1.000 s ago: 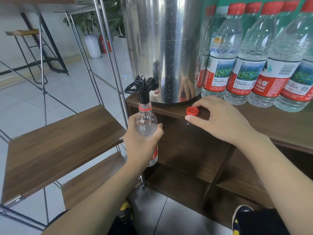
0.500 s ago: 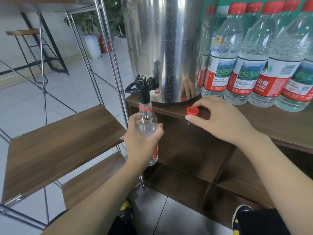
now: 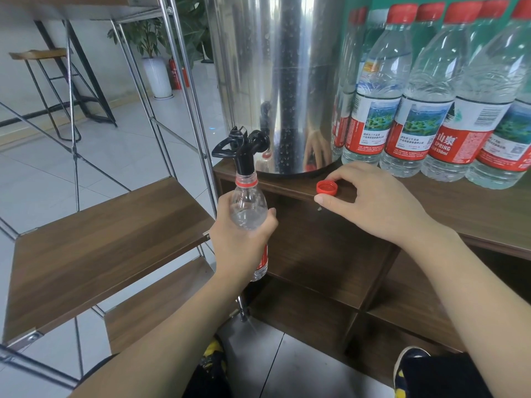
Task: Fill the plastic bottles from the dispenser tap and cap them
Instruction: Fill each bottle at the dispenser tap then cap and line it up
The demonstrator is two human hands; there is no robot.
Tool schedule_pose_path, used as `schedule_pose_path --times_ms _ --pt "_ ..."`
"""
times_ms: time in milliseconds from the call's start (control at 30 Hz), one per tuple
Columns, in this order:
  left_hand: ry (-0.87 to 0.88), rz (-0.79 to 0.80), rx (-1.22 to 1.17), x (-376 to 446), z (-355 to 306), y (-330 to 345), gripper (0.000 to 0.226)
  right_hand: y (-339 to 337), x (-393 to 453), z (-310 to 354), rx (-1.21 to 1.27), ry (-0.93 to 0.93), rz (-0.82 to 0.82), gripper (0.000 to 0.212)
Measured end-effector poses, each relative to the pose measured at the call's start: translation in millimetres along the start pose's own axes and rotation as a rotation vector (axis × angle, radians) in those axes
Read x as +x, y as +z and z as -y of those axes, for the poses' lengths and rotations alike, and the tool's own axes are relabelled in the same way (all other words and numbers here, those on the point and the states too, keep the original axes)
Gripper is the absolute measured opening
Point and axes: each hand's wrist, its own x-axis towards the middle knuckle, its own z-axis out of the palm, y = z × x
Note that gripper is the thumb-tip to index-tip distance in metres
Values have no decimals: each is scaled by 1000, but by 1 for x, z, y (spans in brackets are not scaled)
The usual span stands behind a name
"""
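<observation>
So the left hand [image 3: 240, 239] has its fingers wrapped round the bottle [image 3: 248, 214], holding it upright with the open neck right up under the black tap [image 3: 242, 147] of the steel dispenser [image 3: 287, 81]. The spout looks like it goes into the neck, or at least touches it. There's some water in the bottle's upper part, but the hand covers most of the body so I can't tell the level.

The right hand [image 3: 379, 205] rests on the front edge of the table [image 3: 488, 214], fingers loosely curved around the red cap [image 3: 326, 187]. The cap sits open side up on the wood, thumb just below it, fingers arched behind. Can't really tell if it's actually pinching the cap or only touching it.

Behind that hand there's a row of full bottles [image 3: 422, 116] with red caps and red-and-white labels, standing right beside the dispenser. To the left is a metal-frame shelf [image 3: 100, 245] with wooden boards.
</observation>
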Motion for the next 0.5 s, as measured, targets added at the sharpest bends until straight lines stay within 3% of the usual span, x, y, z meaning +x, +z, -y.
schedule_pose_path --times_ms 500 --pt "8 -2 -4 0 0 -1 60 0 0 1 -8 -6 -5 46"
